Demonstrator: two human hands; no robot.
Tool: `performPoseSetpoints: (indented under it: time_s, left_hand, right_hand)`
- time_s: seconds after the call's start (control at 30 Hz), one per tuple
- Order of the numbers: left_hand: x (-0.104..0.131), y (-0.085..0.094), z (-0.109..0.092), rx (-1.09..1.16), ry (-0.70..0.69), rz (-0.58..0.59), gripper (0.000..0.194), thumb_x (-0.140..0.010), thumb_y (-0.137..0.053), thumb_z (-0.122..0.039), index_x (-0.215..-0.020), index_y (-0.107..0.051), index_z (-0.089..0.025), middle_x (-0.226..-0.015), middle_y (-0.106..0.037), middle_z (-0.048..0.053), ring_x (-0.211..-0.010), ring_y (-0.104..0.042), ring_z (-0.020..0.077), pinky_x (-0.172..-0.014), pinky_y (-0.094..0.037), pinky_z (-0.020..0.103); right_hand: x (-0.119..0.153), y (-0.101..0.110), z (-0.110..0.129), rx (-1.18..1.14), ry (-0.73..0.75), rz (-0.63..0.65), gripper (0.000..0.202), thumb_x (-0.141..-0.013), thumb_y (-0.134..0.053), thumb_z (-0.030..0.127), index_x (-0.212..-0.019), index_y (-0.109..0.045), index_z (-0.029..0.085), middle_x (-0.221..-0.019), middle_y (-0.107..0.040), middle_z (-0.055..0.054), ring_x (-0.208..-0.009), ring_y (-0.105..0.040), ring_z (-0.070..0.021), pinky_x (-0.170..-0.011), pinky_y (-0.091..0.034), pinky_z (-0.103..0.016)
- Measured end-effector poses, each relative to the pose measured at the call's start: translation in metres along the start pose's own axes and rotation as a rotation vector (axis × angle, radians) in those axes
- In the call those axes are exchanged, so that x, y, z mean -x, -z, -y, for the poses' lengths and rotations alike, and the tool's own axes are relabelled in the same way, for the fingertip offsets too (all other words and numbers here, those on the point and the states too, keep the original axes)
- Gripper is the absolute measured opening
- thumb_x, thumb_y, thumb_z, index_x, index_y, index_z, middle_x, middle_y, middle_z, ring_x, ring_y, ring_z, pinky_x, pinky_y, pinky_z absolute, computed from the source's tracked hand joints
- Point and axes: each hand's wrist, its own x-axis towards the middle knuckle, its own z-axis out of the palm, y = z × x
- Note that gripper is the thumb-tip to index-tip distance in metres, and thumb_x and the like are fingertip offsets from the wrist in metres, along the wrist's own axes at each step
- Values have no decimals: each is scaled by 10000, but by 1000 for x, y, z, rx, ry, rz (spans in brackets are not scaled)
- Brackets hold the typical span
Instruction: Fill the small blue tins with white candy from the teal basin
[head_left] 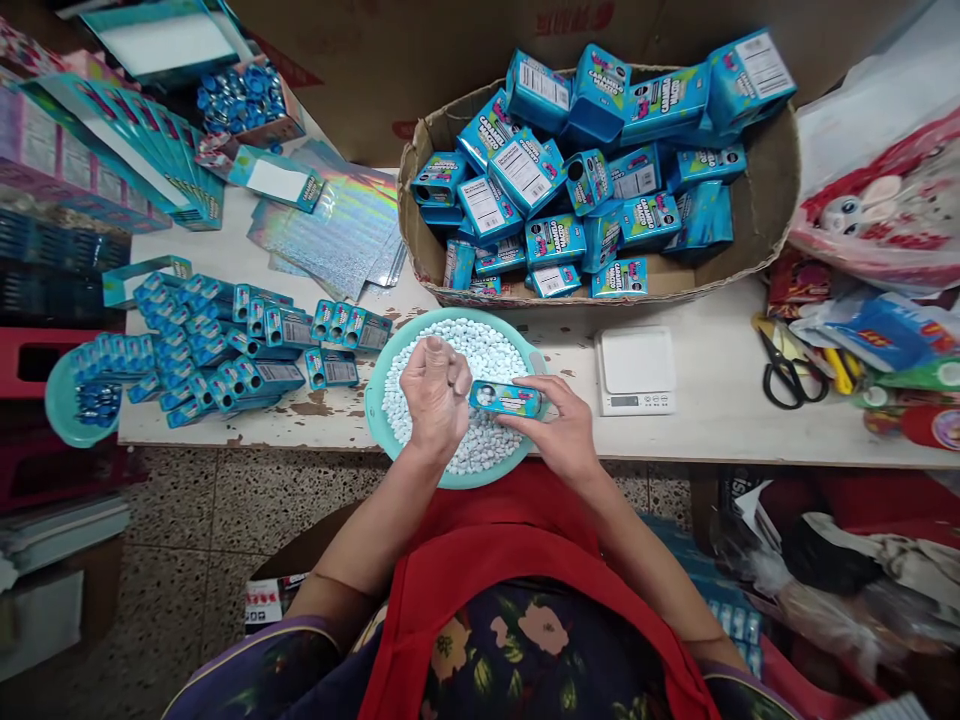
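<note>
My right hand (564,420) grips a small blue candy box (516,399) by its end, tilted on its side with its round opening toward my left hand. White candies show at that opening. My left hand (437,392) is closed, fingers curled and thumb up, just left of the box; what lies inside the fingers is hidden. Below both hands stands a mint-green basin (381,440) full of small white candies (480,455).
Blue boxes fill a cut-down carton (757,235) behind the basin. Several more boxes (274,375) stand in rows at left. A white scale (636,370) and black-handled scissors (784,375) lie to the right. Holographic sheets (330,225) are at back left.
</note>
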Motion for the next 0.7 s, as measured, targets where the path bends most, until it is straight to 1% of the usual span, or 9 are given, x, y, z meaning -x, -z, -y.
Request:
performPoseSetpoints:
  time_s: [0.07,0.13,0.23,0.3,0.37,0.43,0.5,0.6,0.7]
  left_hand:
    - [-8,7,-1,14,62,-40,467,-752,-697,-554,-636,-450,-175,-532,-338,-68,-403,-330,26,-353,-248,166]
    - [-15,14,-1,11,134,-75,471,-751,-693,-564,-646,-452,-173,-530,-347,-68,-403,-342,24,-346,-250,156]
    - [-14,15,0,31,217,-82,461,-772,-670,-568,-660,-464,-171,-523,-356,-68,-404,-363,26,-351,-270,149]
    - [-6,7,0,43,160,-56,450,-789,-656,-558,-653,-473,-171,-514,-357,-67,-403,-369,31,-358,-280,156]
    - [4,-2,2,10,47,-8,433,-805,-652,-532,-635,-485,-171,-506,-371,-61,-416,-408,44,-384,-317,170]
    - [12,-10,6,-66,-61,20,420,-814,-651,-505,-614,-493,-171,-505,-400,-52,-454,-483,67,-441,-388,190]
    - [17,-14,10,-142,-138,15,413,-821,-644,-495,-607,-502,-172,-502,-438,-42,-515,-564,100,-523,-458,221]
    - [19,-14,15,-186,-179,5,387,-833,-629,-491,-632,-525,-176,-502,-497,-32,-569,-622,133,-615,-511,266]
    - [20,-12,15,-187,-148,68,349,-850,-598,-502,-712,-577,-182,-545,-560,-15,-599,-639,145,-665,-536,302]
  right_hand:
    - [1,9,-6,-74,-44,-21,374,-662,-829,346,-1005,-704,265,-1001,-702,-34,-960,-653,-223,-859,-530,-387]
    - [2,15,-12,-89,-58,-33,382,-652,-835,355,-997,-706,255,-999,-700,-40,-964,-653,-222,-862,-532,-383]
    - [2,18,-16,-69,-51,-23,373,-658,-833,360,-992,-706,254,-983,-699,-40,-948,-655,-216,-852,-536,-375]
    - [2,15,-14,-47,-24,-27,370,-662,-834,348,-997,-705,257,-978,-700,-40,-943,-655,-217,-852,-534,-377]
    - [1,11,-9,-6,15,-25,359,-675,-827,335,-1006,-704,267,-980,-705,-42,-947,-653,-222,-861,-530,-387]
    - [1,6,-3,42,49,-7,345,-700,-810,330,-1023,-700,281,-988,-709,-40,-954,-651,-227,-866,-528,-395]
    - [0,3,2,83,79,9,337,-718,-798,326,-1036,-696,290,-992,-714,-35,-963,-648,-229,-869,-526,-397]
    - [-2,1,6,104,106,11,350,-713,-803,318,-1044,-692,294,-995,-718,-30,-965,-648,-230,-870,-523,-396]
    - [-4,1,4,82,94,9,354,-712,-804,316,-1047,-690,297,-998,-718,-27,-963,-650,-228,-870,-527,-399]
